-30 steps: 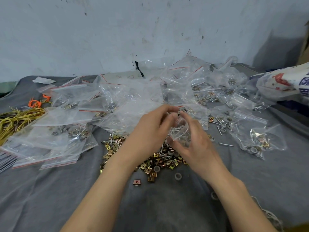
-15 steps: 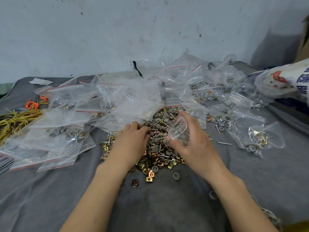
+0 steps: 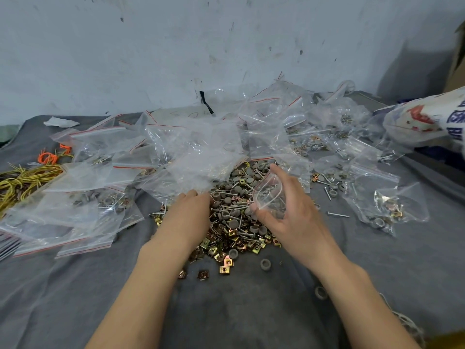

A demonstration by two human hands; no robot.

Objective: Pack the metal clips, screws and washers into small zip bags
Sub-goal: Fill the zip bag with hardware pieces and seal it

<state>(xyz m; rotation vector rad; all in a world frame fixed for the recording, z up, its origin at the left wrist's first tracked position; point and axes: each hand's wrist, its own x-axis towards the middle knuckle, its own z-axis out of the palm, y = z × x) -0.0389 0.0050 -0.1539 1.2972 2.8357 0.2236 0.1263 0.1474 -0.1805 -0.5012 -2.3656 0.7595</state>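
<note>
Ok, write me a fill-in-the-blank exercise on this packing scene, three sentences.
1. The right hand holds a small zip bag whose mouth is ____.
2. The left hand touches the pile of clips, screws and washers, which lies on a ____ cloth.
3. At the far left lies a bundle of mostly ____ wires.
Missing words: open; grey; yellow.
</note>
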